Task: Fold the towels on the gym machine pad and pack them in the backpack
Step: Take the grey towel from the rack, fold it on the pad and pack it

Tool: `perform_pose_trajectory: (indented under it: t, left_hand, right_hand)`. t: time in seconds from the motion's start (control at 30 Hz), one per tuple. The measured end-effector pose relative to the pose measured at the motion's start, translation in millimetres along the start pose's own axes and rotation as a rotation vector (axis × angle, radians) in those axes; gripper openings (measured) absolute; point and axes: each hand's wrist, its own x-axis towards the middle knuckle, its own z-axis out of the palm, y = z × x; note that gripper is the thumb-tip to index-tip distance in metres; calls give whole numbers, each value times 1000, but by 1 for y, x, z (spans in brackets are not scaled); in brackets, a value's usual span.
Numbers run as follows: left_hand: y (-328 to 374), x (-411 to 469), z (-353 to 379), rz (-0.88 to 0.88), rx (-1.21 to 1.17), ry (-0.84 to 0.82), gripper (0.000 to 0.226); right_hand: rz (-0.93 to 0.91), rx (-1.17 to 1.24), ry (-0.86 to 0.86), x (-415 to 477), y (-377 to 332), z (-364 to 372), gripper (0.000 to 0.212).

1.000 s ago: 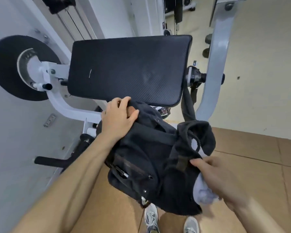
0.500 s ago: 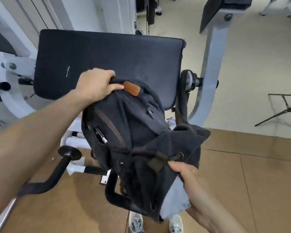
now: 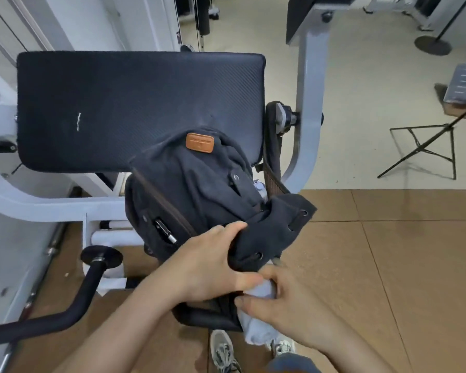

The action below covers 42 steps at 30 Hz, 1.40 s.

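Below ribbed pad (image 3: 135, 103), hands (image 3: 253, 286) gripping canvas backpack (image 3: 199, 189), soft towel (image 3: 256, 323)

The backpack (image 3: 199, 189) blocks the pad (image 3: 105, 103) front-right; left half lies open.

Hands (image 3: 253, 286) push towel (image 3: 258, 327) into backpack (image 3: 199, 189).

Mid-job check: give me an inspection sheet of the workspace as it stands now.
surface: black padded gym machine pad, backpack's top leaning on its near edge.
job's things: dark canvas backpack, mouth held open; pale grey towel at the mouth, mostly outside.
clutter: nothing seen.
grippers: left hand grips backpack rim; right hand pinches towel.
cables: nothing seen.
surroundings: white machine frame, black tripod stand, brown floor mats.
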Motion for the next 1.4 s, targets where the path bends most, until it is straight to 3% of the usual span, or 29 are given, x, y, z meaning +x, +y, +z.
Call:
perform_pose_trajectory:
  t: [0.07,0.17,0.23,0.33,0.37,0.43,0.5,0.57,0.63,0.7,0.77,0.87,0.9,0.93,1.0,1.07,1.17,1.23,1.3,1.33,1.4]
  left_hand:
    - [-2,5,3,-28,30,23,81]
    - [0,8,15,-36,132,175,58]
    - [-2,13,14,-106,-129,375,41]
    - [4,26,-1,-244,-784,664,29]
    - [9,27,-7,-281,-983,712,29]
    - [17,27,-15,-295,-1236,701,28]
    - [28,25,-19,-246,-1267,652,22]
    - [44,19,-19,-165,-1285,616,20]
    - [57,9,-20,-93,-1321,545,23]
    - [63,-1,-23,-104,-1259,507,28]
    - [59,-10,-23,-221,-913,550,38]
    - [52,-19,-9,-617,76,596,47]
    - [51,-21,0,-726,274,598,43]
    - [49,-21,12,-822,301,600,36]
    - [45,-24,35,-876,4,634,17]
    - [42,-26,60,-749,-745,808,7]
    - [40,-22,84,-374,-1712,886,29]
    - [37,-16,90,-180,-2018,927,54]
    - [33,-15,85,-96,-2134,940,85]
    - [35,-20,78,-153,-2014,956,86]
    - [33,-23,70,-386,-1439,1009,83]
  right_hand:
    - [47,-33,11,-7,7,-9,24]
    - [71,-8,112,-19,12,-30,20]
    - [38,-20,222,-31,16,-50,17]
    - [-26,-108,557,-39,36,-80,11]
    - [-39,-214,644,-35,41,-91,24]
    - [-53,-424,652,-16,48,-111,62]
    - [-110,-540,608,15,38,-121,86]
    - [-199,-700,560,50,26,-123,89]
    - [-277,-854,496,80,17,-126,69]
    - [-312,-836,395,104,14,-139,36]
    - [-333,-721,233,119,9,-163,21]
    - [-382,-617,-53,127,-2,-188,43]
    - [-394,-615,-146,127,-8,-191,46]
    - [-413,-620,-225,129,-13,-191,48]
    - [-419,-610,-302,132,-26,-187,49]
    - [-369,-572,-326,141,-31,-183,50]
    - [-311,-521,-313,157,-34,-179,52]
    - [-291,-488,-297,165,-38,-175,52]
    - [-284,-501,-275,171,-42,-169,51]
    - [-282,-512,-265,174,-43,-165,49]
    - [-290,-504,-257,179,-42,-158,44]
